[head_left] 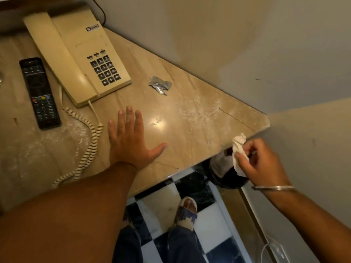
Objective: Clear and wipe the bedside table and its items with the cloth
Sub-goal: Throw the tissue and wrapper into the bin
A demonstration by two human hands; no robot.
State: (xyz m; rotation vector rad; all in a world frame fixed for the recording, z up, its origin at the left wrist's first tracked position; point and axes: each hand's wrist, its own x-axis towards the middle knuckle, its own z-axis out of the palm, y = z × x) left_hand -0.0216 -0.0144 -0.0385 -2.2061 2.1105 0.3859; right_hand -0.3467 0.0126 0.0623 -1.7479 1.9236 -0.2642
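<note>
The beige marble bedside table (190, 114) fills the upper left and carries dusty white streaks. My left hand (131, 141) lies flat on it, palm down, fingers spread, holding nothing. My right hand (260, 160) hovers just off the table's right front corner, pinching a crumpled white cloth (239, 149). On the table sit a cream telephone (76, 56) with a coiled cord (85, 147), a black remote control (39, 92) to its left, and a crumpled silver wrapper (160, 84) near the back edge.
A dark bin (226, 173) with a liner stands on the floor under the table's right corner, below my right hand. Black and white checkered floor tiles (193, 186) and my sandalled foot (187, 209) show beneath. The wall (247, 44) borders the table at the back and right.
</note>
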